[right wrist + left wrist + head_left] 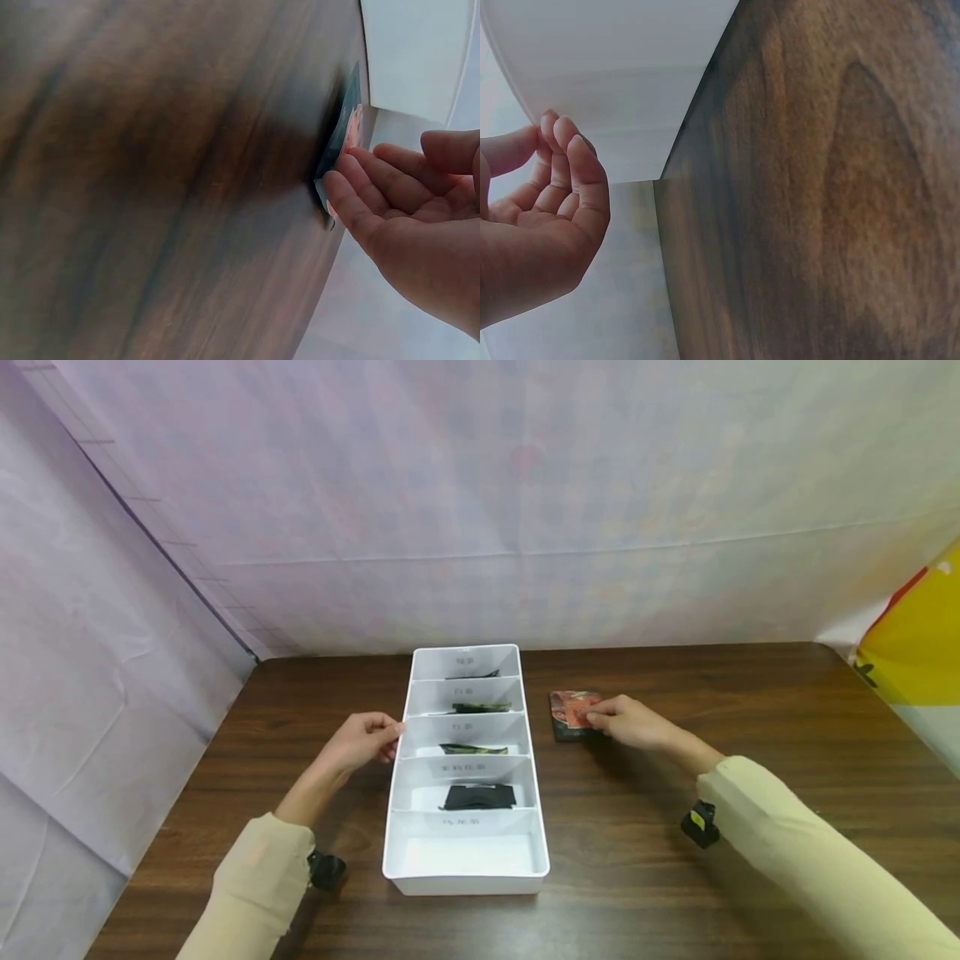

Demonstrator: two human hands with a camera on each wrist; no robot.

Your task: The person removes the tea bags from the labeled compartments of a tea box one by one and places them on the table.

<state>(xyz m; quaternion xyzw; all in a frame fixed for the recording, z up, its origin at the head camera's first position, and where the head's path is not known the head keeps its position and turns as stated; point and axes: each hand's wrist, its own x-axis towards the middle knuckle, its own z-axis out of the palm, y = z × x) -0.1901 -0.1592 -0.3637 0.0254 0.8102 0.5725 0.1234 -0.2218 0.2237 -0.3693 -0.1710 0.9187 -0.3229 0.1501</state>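
Note:
A long white divided box (468,885) stands on the table, its dividers marked with printed characters. My left hand (363,742) pinches its left rim between thumb and fingers, and in the left wrist view the fingertips (564,127) meet right at the box edge. To the right of the box lies a flat dark sachet with a reddish print (572,731). My right hand (637,724) touches it with the fingertips; in the right wrist view the fingers reach out nearly straight onto the sachet (330,161), the thumb held away from them.
Dark sachets lie in the box's compartments, among them a black one (480,797) and a green-edged one (472,749). The front compartment shows a bare white floor. The brown wooden table (750,718) ends at a pale curtain (525,527); yellow cloth (915,643) hangs at right.

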